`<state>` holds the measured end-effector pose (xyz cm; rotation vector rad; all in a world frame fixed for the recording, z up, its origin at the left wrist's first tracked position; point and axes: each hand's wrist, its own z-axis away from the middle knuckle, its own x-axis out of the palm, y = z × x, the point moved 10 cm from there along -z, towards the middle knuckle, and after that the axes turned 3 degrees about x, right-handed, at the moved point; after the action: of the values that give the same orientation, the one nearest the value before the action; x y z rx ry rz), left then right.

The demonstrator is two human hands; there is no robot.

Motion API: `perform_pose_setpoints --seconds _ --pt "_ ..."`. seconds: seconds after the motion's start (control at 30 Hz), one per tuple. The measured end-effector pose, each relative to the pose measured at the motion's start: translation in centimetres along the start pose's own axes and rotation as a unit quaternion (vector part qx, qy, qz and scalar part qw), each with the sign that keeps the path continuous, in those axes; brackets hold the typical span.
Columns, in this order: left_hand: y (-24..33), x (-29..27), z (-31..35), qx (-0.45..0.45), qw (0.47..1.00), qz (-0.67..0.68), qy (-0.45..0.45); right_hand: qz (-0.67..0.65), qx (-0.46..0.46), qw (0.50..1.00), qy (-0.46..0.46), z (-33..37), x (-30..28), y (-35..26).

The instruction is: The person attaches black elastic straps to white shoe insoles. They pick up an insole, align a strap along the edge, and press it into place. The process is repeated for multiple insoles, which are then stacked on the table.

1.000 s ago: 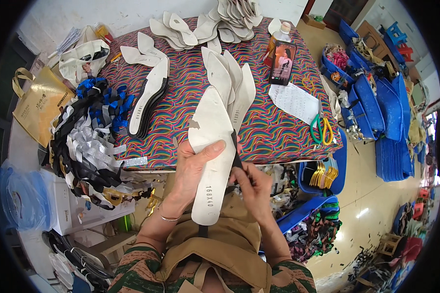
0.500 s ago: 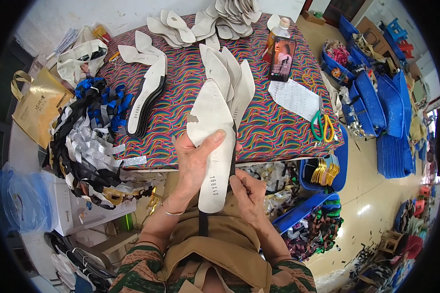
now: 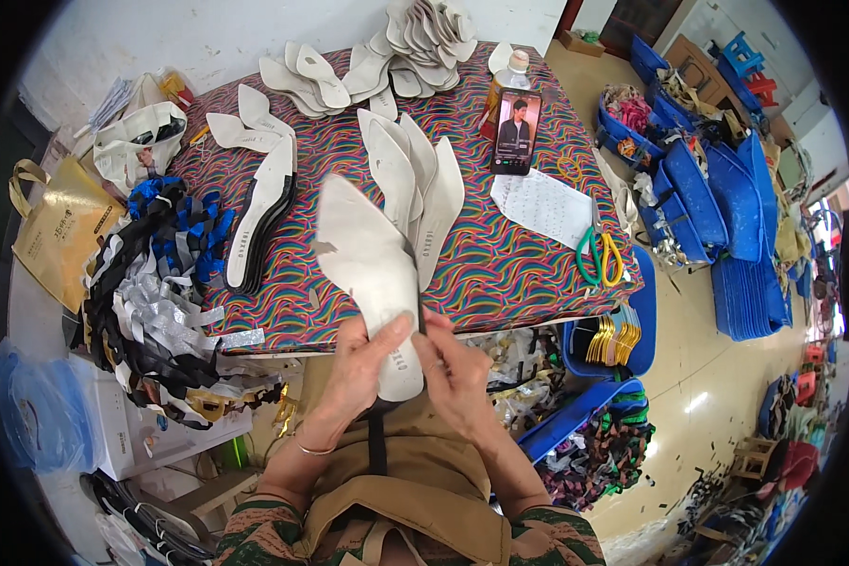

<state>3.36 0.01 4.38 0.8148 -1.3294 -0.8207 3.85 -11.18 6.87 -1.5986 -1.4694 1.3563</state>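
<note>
A white insole (image 3: 363,241) with a broad pointed front stands above my lap, its narrow heel end toward me. My left hand (image 3: 354,382) is closed round the heel part, thumb on the white face. At the right edge my right hand (image 3: 462,377) pinches a black strip (image 3: 377,441) against the insole. The strip shows along that edge and hangs below the heel onto my brown apron (image 3: 415,472). Just beyond, several loose white insoles (image 3: 387,165) lie fanned on the table. A stack of black-edged insoles (image 3: 262,212) lies to their left.
The patterned tablecloth (image 3: 321,311) carries a phone (image 3: 516,132), a bottle (image 3: 514,71), a paper sheet (image 3: 542,208), scissors (image 3: 599,257) and an insole pile (image 3: 424,38). Strip bundles (image 3: 160,292) hang at the left edge. Blue bins (image 3: 637,354) stand at the right.
My left hand has shifted down toward the heel end. The insole's point has swung left, and my right hand has moved up along its edge. The view has shifted slightly; the phone's picture differs.
</note>
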Motion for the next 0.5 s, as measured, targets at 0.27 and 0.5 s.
perform_pose_setpoints --seconds 0.27,0.5 --pt "-1.1 -0.2 -0.8 -0.074 0.985 0.155 -0.020 -0.047 -0.003 0.995 -0.086 2.2 -0.4 0.8" --pt "-3.2 2.8 0.9 -0.112 0.985 0.089 -0.101 -0.330 0.216 0.916 -0.070 -2.4 -0.5 3.3"
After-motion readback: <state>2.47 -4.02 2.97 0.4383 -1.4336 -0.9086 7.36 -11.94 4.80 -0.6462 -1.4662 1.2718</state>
